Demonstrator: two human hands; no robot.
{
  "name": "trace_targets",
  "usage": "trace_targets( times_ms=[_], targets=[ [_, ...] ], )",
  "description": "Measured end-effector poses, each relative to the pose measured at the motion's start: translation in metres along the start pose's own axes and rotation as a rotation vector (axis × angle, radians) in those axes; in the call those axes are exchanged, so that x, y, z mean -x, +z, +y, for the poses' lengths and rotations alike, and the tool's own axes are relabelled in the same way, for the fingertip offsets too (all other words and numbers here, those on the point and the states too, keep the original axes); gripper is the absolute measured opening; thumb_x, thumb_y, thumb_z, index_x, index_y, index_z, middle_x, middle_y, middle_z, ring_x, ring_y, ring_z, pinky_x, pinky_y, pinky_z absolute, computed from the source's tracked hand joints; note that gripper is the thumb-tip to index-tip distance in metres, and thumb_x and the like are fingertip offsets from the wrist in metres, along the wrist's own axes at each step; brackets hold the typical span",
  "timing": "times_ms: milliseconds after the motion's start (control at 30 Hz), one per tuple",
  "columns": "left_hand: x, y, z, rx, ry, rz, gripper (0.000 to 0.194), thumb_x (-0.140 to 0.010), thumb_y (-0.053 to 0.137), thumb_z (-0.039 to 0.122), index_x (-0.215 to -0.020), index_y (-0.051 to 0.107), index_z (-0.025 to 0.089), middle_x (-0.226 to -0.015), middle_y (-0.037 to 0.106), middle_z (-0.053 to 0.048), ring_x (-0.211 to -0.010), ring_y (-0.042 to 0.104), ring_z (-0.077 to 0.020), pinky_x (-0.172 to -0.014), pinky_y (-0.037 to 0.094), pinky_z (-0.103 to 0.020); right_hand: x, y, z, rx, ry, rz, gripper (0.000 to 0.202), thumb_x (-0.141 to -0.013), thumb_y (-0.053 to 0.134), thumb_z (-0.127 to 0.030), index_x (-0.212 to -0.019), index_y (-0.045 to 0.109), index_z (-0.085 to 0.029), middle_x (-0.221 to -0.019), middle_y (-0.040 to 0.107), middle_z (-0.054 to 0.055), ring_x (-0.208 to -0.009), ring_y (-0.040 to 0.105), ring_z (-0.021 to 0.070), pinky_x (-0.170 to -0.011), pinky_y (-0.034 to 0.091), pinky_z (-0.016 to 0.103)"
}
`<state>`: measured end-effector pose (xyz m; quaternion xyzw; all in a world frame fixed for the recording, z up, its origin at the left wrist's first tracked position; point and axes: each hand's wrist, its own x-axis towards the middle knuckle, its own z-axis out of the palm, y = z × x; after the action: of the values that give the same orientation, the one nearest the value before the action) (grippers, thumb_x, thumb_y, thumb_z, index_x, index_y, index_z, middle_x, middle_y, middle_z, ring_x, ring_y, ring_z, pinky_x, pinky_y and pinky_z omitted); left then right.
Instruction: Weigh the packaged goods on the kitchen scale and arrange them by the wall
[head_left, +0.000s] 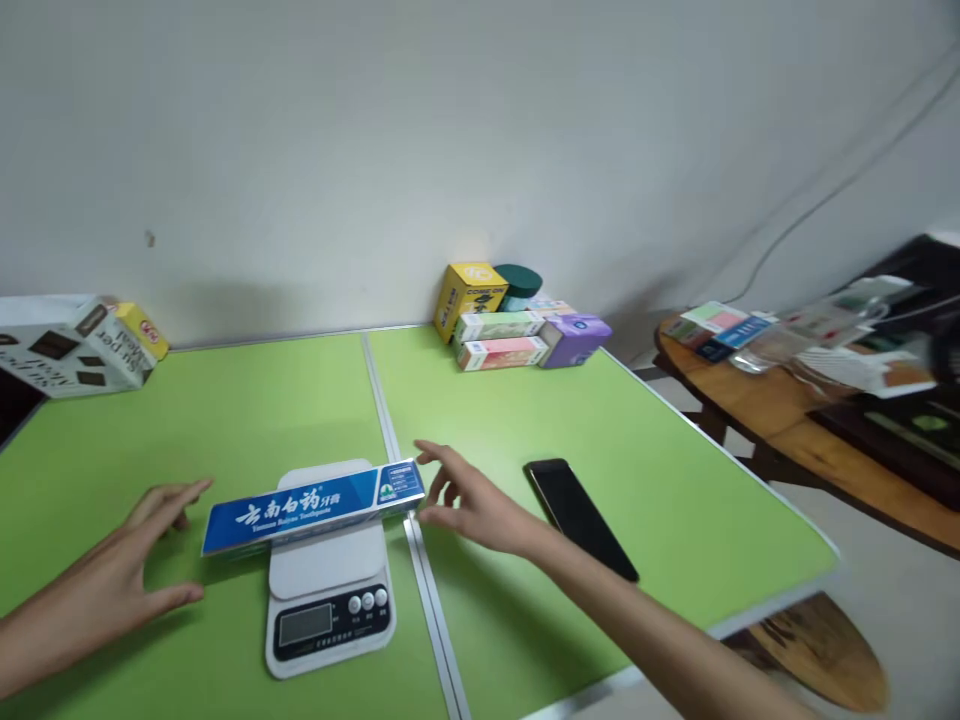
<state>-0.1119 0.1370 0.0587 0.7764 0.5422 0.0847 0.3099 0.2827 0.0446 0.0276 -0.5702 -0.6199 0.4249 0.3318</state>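
Observation:
A long blue toothpaste box (315, 507) lies across the platform of a white kitchen scale (327, 570), with both its ends sticking out past the scale. The scale's display (305, 624) looks blank. My left hand (150, 545) is just off the box's left end, fingers and thumb spread apart, holding nothing. At the right end, my right hand (469, 500) has its fingers and thumb apart around the box's end; whether the fingertips touch it I cannot tell. A black phone (581, 518) lies to the right of my right hand.
On the green table (247, 410), a yellow box (469, 295), a purple box (574, 340) and other cartons stand by the wall. A white carton (71, 345) is at the far left. A wooden table (772, 430) with assorted items stands to the right.

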Motion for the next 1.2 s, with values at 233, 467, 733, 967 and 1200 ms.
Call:
trace_targets(
  times_ms=[233, 467, 733, 967, 1200],
  targets=[
    [-0.031, 0.012, 0.040, 0.060, 0.151, 0.029, 0.024, -0.067, 0.065, 0.058, -0.090, 0.057, 0.063, -0.088, 0.065, 0.019, -0.078, 0.065, -0.0239, -0.069, 0.053, -0.042, -0.007, -0.018, -0.001, 0.022, -0.135, 0.062, 0.046, -0.072, 0.074, -0.027, -0.114, 0.055, -0.031, -0.103, 0.056, 0.002, -0.075, 0.057, 0.0171, -0.071, 0.053, 0.035],
    [-0.105, 0.060, 0.169, 0.233, 0.030, -0.071, 0.046, -0.065, 0.074, 0.048, -0.104, 0.059, 0.028, -0.098, 0.069, 0.001, -0.088, 0.069, -0.0263, -0.077, 0.057, -0.044, 0.021, -0.125, 0.052, -0.136, 0.047, 0.412, 0.056, -0.071, 0.073, -0.032, -0.123, 0.057, -0.021, -0.088, 0.065, 0.003, -0.067, 0.058, 0.0146, -0.059, 0.051, 0.030],
    [-0.214, 0.195, 0.279, 0.385, 0.201, 0.083, 0.038, -0.067, 0.073, 0.015, -0.099, 0.053, 0.019, -0.081, 0.064, 0.000, -0.070, 0.065, -0.0189, -0.065, 0.051, -0.031, 0.022, -0.225, 0.146, -0.247, 0.144, 0.756, 0.058, -0.060, 0.074, -0.033, -0.116, 0.064, -0.018, -0.091, 0.068, 0.004, -0.053, 0.052, 0.0094, -0.050, 0.047, 0.028],
    [-0.267, 0.252, 0.308, 0.382, 0.233, 0.219, 0.041, -0.071, 0.070, 0.012, -0.103, 0.046, 0.020, -0.105, 0.056, -0.004, -0.076, 0.059, -0.0142, -0.073, 0.049, -0.031, -0.030, -0.265, 0.201, -0.282, 0.107, 0.934, 0.060, -0.057, 0.073, -0.036, -0.113, 0.062, -0.019, -0.081, 0.065, 0.001, -0.067, 0.060, 0.0162, -0.070, 0.055, 0.037],
    [-0.276, 0.275, 0.293, 0.522, 0.300, 0.269, 0.051, -0.072, 0.070, 0.017, -0.109, 0.035, 0.023, -0.094, 0.052, 0.000, -0.075, 0.056, -0.0122, -0.068, 0.048, -0.025, -0.041, -0.257, 0.228, -0.260, 0.085, 0.998, 0.051, -0.063, 0.069, -0.037, -0.111, 0.060, -0.022, -0.098, 0.064, 0.003, -0.072, 0.060, 0.0154, -0.078, 0.054, 0.036]
  ],
)
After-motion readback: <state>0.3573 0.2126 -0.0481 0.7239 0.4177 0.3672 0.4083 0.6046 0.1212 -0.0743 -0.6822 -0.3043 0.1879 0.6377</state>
